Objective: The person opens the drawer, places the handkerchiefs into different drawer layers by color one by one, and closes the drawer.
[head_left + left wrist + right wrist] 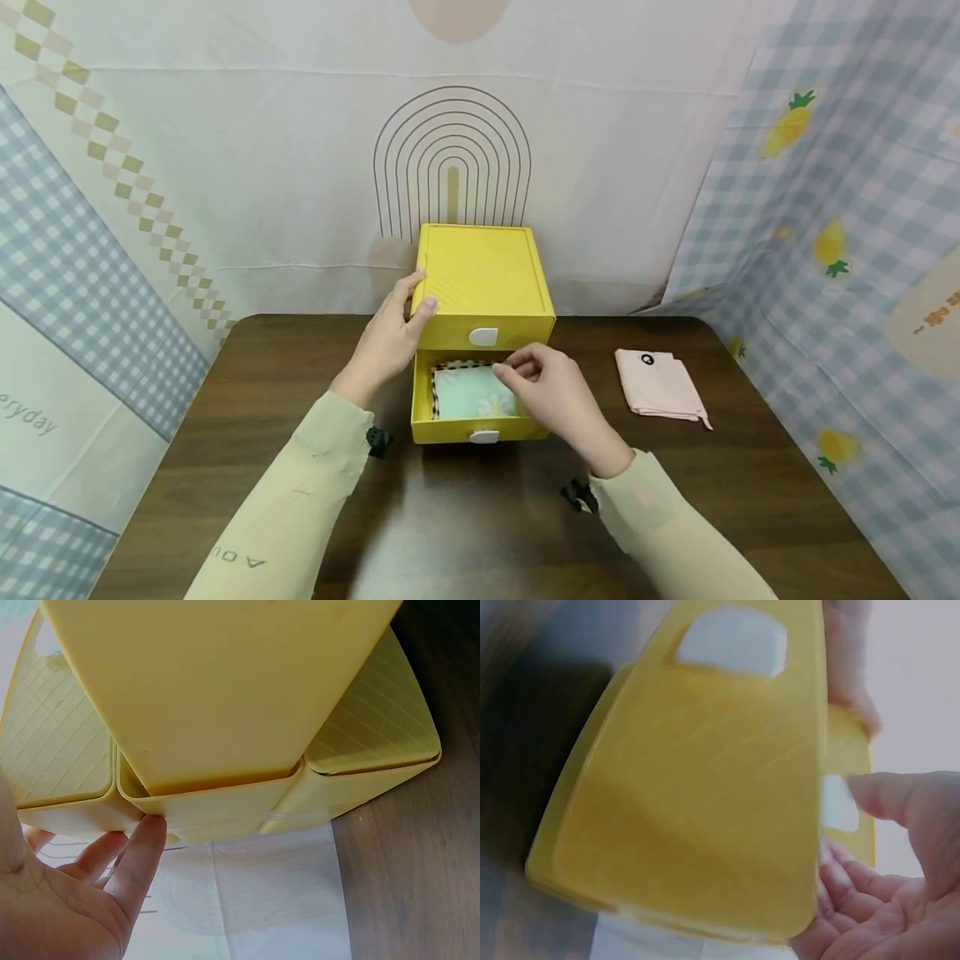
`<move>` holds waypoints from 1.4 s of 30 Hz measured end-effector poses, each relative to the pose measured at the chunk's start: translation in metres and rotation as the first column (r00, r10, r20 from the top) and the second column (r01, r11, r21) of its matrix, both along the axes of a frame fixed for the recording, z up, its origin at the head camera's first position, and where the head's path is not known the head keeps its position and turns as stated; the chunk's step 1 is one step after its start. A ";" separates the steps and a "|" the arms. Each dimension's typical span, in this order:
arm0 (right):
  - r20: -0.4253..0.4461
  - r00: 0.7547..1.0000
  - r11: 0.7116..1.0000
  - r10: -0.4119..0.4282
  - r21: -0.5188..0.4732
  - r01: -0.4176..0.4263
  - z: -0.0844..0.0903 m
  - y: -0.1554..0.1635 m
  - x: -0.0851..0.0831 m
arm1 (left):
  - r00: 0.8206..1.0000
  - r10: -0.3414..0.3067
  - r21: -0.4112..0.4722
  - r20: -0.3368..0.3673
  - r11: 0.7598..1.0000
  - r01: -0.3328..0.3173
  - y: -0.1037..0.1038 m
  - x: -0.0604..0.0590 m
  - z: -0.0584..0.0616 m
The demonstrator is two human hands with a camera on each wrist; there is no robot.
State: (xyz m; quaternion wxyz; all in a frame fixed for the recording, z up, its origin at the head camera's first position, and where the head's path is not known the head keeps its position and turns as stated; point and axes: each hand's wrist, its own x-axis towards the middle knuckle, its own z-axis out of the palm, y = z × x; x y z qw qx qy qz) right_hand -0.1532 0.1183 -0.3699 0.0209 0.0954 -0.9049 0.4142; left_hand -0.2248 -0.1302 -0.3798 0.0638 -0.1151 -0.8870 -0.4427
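A yellow two-drawer box [483, 271] stands at the back of the table, its lower drawer [450, 432] pulled out and its upper drawer closed. Inside the lower drawer lies a folded mint-green cloth [468, 393] with a daisy print and a dark checked edge. My left hand [386, 342] rests against the box's left side, thumb at the top edge; the left wrist view shows its fingers [142, 855] along the rim. Over the drawer's right part is my right hand [551, 392], fingers bent beside the cloth. In the right wrist view its thumb [889, 796] stands apart from the fingers.
A folded pale pink cloth [660, 385] with a small black round mark lies on the dark wooden table [480, 533], right of the box. Hanging printed fabric [300, 192] closes off the back and both sides.
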 end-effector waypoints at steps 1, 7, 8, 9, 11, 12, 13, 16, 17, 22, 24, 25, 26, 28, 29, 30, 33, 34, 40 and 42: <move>0.015 1.000 0.999 0.003 -0.050 -0.003 0.001 0.000 0.001 | 1.000 -0.001 -0.001 0.001 1.000 0.001 0.000 0.000 0.000; 0.150 0.987 0.956 0.064 -0.292 -0.018 0.008 0.000 0.012 | 1.000 0.005 -0.006 0.002 1.000 -0.005 -0.001 -0.001 0.003; 0.173 0.982 0.950 0.077 -0.311 -0.019 0.008 0.000 0.014 | 1.000 0.004 -0.006 0.002 1.000 -0.004 -0.001 -0.001 0.003; 0.195 0.977 0.945 0.089 -0.327 -0.021 0.009 0.000 0.016 | 1.000 0.004 -0.006 0.003 1.000 -0.004 -0.001 -0.001 0.003; 0.229 0.968 0.938 0.104 -0.345 -0.020 0.010 0.000 0.019 | 1.000 0.008 -0.002 0.008 1.000 -0.008 -0.001 -0.001 0.003; 0.241 0.964 0.936 0.109 -0.350 -0.018 0.010 0.000 0.021 | 1.000 0.007 0.000 0.009 1.000 -0.007 0.000 -0.001 0.003; 0.252 0.961 0.934 0.116 -0.357 -0.019 0.009 0.000 0.023 | 1.000 0.010 0.004 0.010 1.000 -0.010 0.000 -0.001 0.003; 0.274 0.953 0.930 0.131 -0.368 -0.023 0.007 0.001 0.027 | 1.000 0.010 0.008 0.009 1.000 -0.010 0.000 0.000 0.003; 0.277 0.950 0.928 0.141 -0.370 -0.030 0.006 0.000 0.028 | 1.000 0.011 0.010 0.008 1.000 -0.011 0.000 0.000 0.002; 0.289 0.938 0.929 0.189 -0.362 -0.075 -0.003 0.000 0.037 | 1.000 0.015 0.010 0.009 1.000 -0.015 0.000 0.000 0.001; 0.301 0.932 0.931 0.205 -0.355 -0.090 -0.008 0.000 0.041 | 1.000 0.017 0.009 0.009 1.000 -0.017 0.000 0.000 0.001; 0.308 0.928 0.932 0.210 -0.351 -0.095 -0.010 0.000 0.042 | 1.000 0.015 0.007 0.009 1.000 -0.015 0.000 0.000 0.001; 0.314 0.925 0.932 0.216 -0.347 -0.101 -0.013 0.000 0.044 | 1.000 0.016 0.009 0.010 1.000 -0.016 0.000 0.000 0.001; 0.328 0.918 0.935 0.222 -0.338 -0.105 -0.020 -0.001 0.046 | 1.000 0.018 0.009 0.014 1.000 -0.019 0.000 0.001 0.002; 0.334 0.915 0.936 0.225 -0.336 -0.107 -0.023 -0.001 0.047 | 1.000 0.017 0.009 0.014 1.000 -0.017 0.000 0.001 0.002; 0.340 0.913 0.936 0.228 -0.336 -0.108 -0.027 -0.001 0.048 | 1.000 0.017 0.009 0.015 1.000 -0.017 0.000 0.001 0.002; 0.357 0.905 0.937 0.232 -0.333 -0.109 -0.037 -0.002 0.049 | 1.000 0.022 0.010 0.016 1.000 -0.022 0.000 0.001 0.002; 0.362 0.903 0.937 0.232 -0.332 -0.108 -0.041 -0.003 0.049 | 1.000 0.019 0.008 0.014 1.000 -0.020 -0.001 0.001 0.002; 0.399 0.891 0.935 0.216 -0.347 -0.071 -0.048 -0.006 0.051 | 1.000 0.013 0.002 0.011 1.000 -0.013 0.000 0.001 0.002; 0.422 0.884 0.935 0.203 -0.350 -0.048 -0.053 -0.006 0.050 | 1.000 0.018 0.003 0.010 1.000 -0.018 0.000 0.000 0.002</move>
